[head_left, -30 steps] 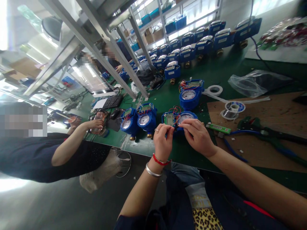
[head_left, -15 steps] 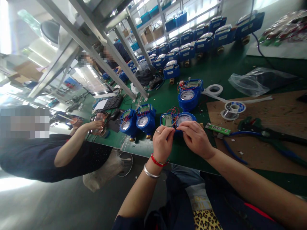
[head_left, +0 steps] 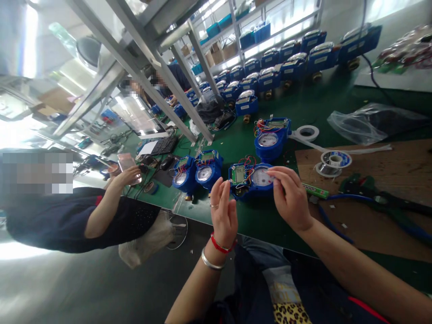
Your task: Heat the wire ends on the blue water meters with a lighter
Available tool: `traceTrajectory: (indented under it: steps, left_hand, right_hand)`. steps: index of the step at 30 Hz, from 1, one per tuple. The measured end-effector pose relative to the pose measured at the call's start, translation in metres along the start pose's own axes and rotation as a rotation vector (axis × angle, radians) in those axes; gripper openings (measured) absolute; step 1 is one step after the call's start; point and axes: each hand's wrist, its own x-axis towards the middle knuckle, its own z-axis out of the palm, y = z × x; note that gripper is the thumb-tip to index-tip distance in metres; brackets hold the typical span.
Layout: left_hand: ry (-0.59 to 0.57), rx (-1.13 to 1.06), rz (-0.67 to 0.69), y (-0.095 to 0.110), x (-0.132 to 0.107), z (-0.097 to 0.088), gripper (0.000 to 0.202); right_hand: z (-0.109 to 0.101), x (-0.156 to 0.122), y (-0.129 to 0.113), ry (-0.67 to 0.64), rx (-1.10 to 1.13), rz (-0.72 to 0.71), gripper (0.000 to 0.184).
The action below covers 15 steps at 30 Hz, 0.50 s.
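Note:
A blue water meter [head_left: 252, 199] lies before me, its circuit board with a small display [head_left: 239, 174] exposed on the left and a round dial [head_left: 261, 176] on the right. Red and other coloured wires [head_left: 249, 162] loop over the board. Just left of the meter, my left hand [head_left: 223, 216] is open, fingers stretched upward, holding nothing. My right hand [head_left: 293, 198] is at the dial's right edge with its fingers bent and apart, and nothing shows in it. Whether its fingertips touch the dial I cannot tell.
Two more open meters [head_left: 204, 173] stand to the left, and another [head_left: 270, 141] behind. Solder wire [head_left: 335, 163], tape [head_left: 307, 133], a green-and-white box [head_left: 315, 191] and green-handled cutters [head_left: 378, 198] lie right. A co-worker's hand [head_left: 130, 175] holds a clear container at left.
My hands, pinched together at the meter's front edge before, have come apart: the left lower and to the left, the right further right. The co-worker's hand has raised the container.

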Motion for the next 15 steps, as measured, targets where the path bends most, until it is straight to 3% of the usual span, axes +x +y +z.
traceTrajectory:
  steps: [2,4,6,8,11,15]
  left_hand:
    - [0.116,-0.079,-0.151,0.009,-0.027,0.001,0.046]
    - [0.155,-0.219,-0.402,0.018,-0.051,0.007,0.042]
    - [-0.001,-0.413,-0.653,0.025,-0.066,0.017,0.040]
    - [-0.114,-0.613,-0.792,0.031,-0.066,0.028,0.040]
    - [-0.132,-0.780,-0.798,0.039,-0.047,0.041,0.041]
    - [-0.048,-0.764,-0.746,0.041,-0.018,0.054,0.044]
  right_hand:
    - [-0.001,0.000,0.003,0.000,-0.052,0.073,0.034]
    - [0.001,-0.003,0.006,-0.064,-0.097,0.094,0.037]
    - [0.003,-0.008,0.006,-0.121,-0.149,0.093,0.042]
    - [0.003,-0.014,0.003,-0.142,-0.209,0.093,0.044]
    - [-0.001,-0.021,-0.008,-0.166,-0.262,0.093,0.045]
    - [-0.006,-0.032,-0.022,-0.210,-0.278,0.095,0.048]
